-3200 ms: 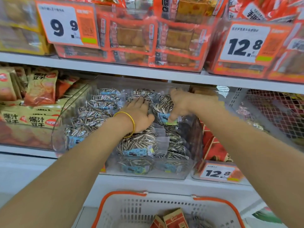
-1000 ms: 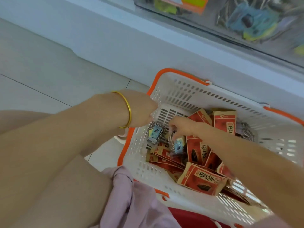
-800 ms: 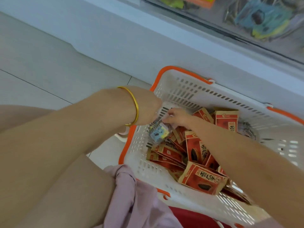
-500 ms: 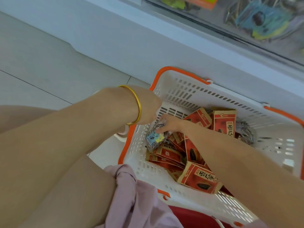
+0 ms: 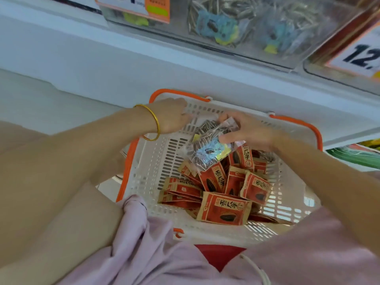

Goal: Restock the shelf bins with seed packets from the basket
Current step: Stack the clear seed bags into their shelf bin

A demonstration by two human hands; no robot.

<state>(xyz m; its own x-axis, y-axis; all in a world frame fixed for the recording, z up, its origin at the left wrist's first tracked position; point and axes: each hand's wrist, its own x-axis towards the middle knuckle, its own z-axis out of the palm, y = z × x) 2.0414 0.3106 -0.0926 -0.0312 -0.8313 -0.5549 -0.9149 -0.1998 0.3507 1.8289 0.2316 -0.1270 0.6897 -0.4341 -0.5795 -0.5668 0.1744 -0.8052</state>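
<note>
Logged right hand [image 5: 246, 131] curled round a bundle of clear seed packets [image 5: 207, 150], thumb underneath, fingers over the top. Held just above the heap, not resting on it.

Logged left hand [image 5: 171, 117], gold bangle [image 5: 152, 122] at the wrist, just beside the bundle on its far-left side. Fingertips close to the bundle's upper edge and the basket wall; cannot tell whether gripping, touching or free.

Found basket [image 5: 298, 125] directly beneath both hands. Counted many red seed packets [image 5: 224, 210] lying in it, below the right hand and nearer the body. Glimpsed what may be one more clear packet under the right wrist; too hidden to confirm.

Saw shelf bin [image 5: 257, 27] above and beyond both hands, already stocked with clear, blue-labelled packets of the same sort. Fill level not readable from this angle.

Judged task partway: some stock in the bin, one bundle in hand and not yet shelved, bulk of the basket load to go. No bin for the red packets identified in view.
</note>
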